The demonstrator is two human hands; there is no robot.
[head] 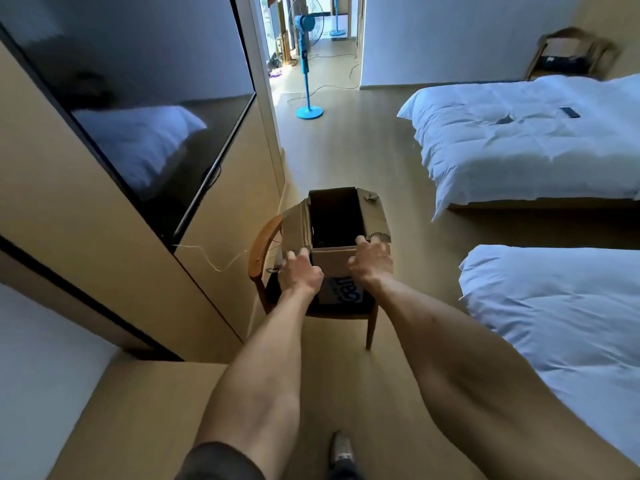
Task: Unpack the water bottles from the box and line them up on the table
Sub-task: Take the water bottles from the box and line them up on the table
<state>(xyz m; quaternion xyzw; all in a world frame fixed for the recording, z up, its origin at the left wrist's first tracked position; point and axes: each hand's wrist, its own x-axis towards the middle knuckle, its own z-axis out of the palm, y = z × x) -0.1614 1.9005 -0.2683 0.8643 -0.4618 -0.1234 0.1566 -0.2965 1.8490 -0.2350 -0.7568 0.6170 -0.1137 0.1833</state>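
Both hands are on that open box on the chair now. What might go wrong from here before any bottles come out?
1. The cardboard box sits on a small chair seat; a pull from the left hand and right hand at its near corners might slide or tip it off.
2. Its torn flaps look weak, so they may rip or fold if gripped for lifting.
3. The inside is too dark to see bottles, so the weight may surprise.

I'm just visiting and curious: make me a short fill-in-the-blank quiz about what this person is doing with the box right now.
1. The open cardboard box rests on a wooden ____.
2. Both the left hand and the right hand grip the box's near ____.
3. The standing fan down the hallway is coloured ____.

Missing words: chair; edge; blue
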